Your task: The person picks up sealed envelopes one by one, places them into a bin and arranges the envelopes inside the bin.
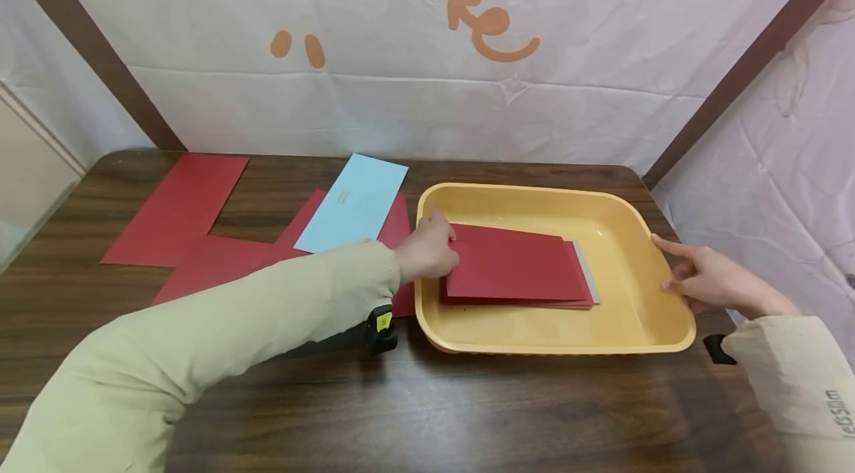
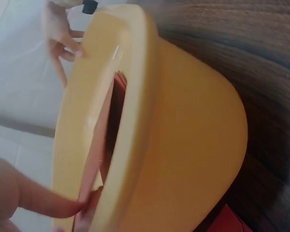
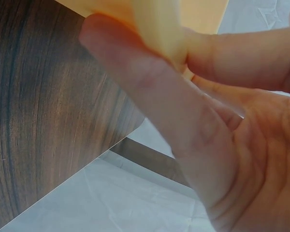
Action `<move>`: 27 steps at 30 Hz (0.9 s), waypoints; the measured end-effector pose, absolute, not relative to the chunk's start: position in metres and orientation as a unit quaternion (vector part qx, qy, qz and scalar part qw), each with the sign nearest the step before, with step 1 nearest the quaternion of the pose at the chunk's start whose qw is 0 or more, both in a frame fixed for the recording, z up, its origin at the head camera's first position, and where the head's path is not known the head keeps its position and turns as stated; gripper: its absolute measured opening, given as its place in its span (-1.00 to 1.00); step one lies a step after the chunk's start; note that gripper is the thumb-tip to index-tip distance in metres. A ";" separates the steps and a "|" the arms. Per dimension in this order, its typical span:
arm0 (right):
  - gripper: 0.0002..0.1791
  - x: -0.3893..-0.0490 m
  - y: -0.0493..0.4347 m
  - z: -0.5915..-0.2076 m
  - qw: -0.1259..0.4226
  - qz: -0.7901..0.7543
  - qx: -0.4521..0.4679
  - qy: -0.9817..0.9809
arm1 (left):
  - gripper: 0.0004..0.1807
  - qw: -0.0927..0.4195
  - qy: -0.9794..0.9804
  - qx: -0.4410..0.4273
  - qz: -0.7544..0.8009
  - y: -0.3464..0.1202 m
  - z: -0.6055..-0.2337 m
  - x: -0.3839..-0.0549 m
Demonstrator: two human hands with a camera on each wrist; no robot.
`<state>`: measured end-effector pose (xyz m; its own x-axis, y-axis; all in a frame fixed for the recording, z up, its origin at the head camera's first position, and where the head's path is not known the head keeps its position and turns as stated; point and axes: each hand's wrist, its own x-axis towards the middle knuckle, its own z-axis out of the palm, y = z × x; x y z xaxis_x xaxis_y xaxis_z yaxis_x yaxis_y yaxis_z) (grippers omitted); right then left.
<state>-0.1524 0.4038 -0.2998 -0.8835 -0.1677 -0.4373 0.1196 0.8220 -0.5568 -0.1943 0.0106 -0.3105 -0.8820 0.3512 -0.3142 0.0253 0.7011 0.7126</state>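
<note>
- Here's the top red paper sheet [image 1: 510, 263], inside the yellow plastic tray [image 1: 534, 349], lying over a stack of more red paper towards the tray's left side.
- And the left hand [image 1: 427, 249] has it! Thumb and finger are nearly closed, pinching the sheet's left end just inside the rim; in the left wrist view, a dark gap shows beneath the sheet.
- Peeking out at the right end of that stack: a pale grey strip [image 1: 586, 272], flat on the tray floor.
- Over to the right hand [image 1: 711, 278], and it grips the tray's right rim, thumb on one face, a finger on the other, with only the thin wall between them.
- Just left of the tray, a light blue paper piece [image 1: 354, 202] with small gold print lies slanted across red paper [image 1: 401, 219] on the table.
- Farther left, another red sheet [image 1: 177, 209] lies at an angle, its near end meeting more red paper partly hidden by the pale left sleeve [image 1: 267, 302].
- All of it sits on a dark wood-grain table [image 1: 434, 413], and behind that hangs a white cloth [image 1: 401, 116] with red and orange prints.
</note>
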 end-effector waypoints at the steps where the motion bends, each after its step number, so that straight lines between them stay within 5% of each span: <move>1: -0.10 -0.153 0.404 -0.300 0.241 -0.298 -0.011 0.924 | -0.59 0.219 0.900 0.109 0.360 0.012 -0.310 -0.194; 13: -0.11 -0.152 0.404 -0.300 0.239 -0.286 -0.012 0.928 | -0.33 0.233 0.927 0.117 0.268 0.024 -0.310 -0.193; 27: -0.11 -0.152 0.405 -0.301 0.235 -0.283 -0.019 0.930 | -0.32 0.283 0.941 0.107 0.154 0.042 -0.317 -0.198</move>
